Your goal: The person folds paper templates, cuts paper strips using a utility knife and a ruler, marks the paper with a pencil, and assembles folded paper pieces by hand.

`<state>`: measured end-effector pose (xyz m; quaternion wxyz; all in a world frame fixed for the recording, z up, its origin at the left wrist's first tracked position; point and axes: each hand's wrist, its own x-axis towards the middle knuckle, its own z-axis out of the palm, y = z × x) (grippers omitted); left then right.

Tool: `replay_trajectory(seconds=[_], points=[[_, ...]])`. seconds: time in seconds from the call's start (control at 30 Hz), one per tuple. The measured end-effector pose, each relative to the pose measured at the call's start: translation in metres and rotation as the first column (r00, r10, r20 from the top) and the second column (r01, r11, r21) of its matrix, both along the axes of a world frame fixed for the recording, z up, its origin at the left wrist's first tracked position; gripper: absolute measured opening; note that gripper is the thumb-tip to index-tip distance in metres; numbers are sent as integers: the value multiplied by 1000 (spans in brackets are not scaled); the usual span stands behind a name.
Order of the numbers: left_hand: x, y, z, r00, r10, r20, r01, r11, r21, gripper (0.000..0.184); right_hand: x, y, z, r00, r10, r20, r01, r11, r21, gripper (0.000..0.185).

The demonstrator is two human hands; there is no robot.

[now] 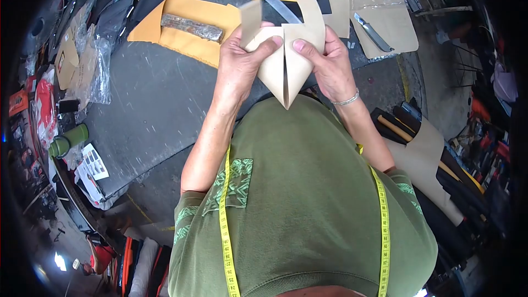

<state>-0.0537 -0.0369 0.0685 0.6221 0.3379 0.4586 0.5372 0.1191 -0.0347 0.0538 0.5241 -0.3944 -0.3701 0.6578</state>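
Between my two hands is a folded piece of beige card (270, 71), held up over the table's near edge. Its two halves come together in a point toward my body, with a narrow gap between them and two strips rising at the far side. My left hand (242, 49) pinches the left half, thumb on top and fingers behind. On the right half, my right hand (328, 60) grips in the same way, its fingers partly hidden behind the card. A metal ruler (273, 1) lies just beyond the card.
Left of my hands, a wrapped bar-like block (192, 26) rests on yellow-orange material (187, 8). A utility knife (374, 33) lies on beige card at the right. The dark table (148, 99) also bears plastic sheets and a green bottle (69, 140). Rolls of material (418, 143) stand at right.
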Motion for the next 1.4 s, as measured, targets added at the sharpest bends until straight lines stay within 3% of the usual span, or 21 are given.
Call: replay_trajectory(seconds=[0.2,0.53,0.73,1.0,1.13,1.4], points=[[6,-3,-13,998,61,35,-61,998,-4,21,-10,-7,-5,994,-36,-101,35,999,-10,32],[16,-6,-23,973,208,95,-210,978,2,36,-14,-10,-12,990,-86,-112,84,996,-16,29],[9,-5,-20,991,114,69,-114,993,0,36,-14,-12,-11,997,-8,-81,9,1000,17,33],[17,-6,-19,969,212,125,-212,977,-9,35,-18,-9,0,999,16,-43,-24,981,-194,40],[20,-7,-21,967,229,115,-230,973,-8,36,-19,-10,-2,999,4,-33,-11,980,-196,39],[8,-5,-21,977,74,201,-60,995,-74,28,-19,-15,-3,1000,6,-2,-6,986,-166,39]])
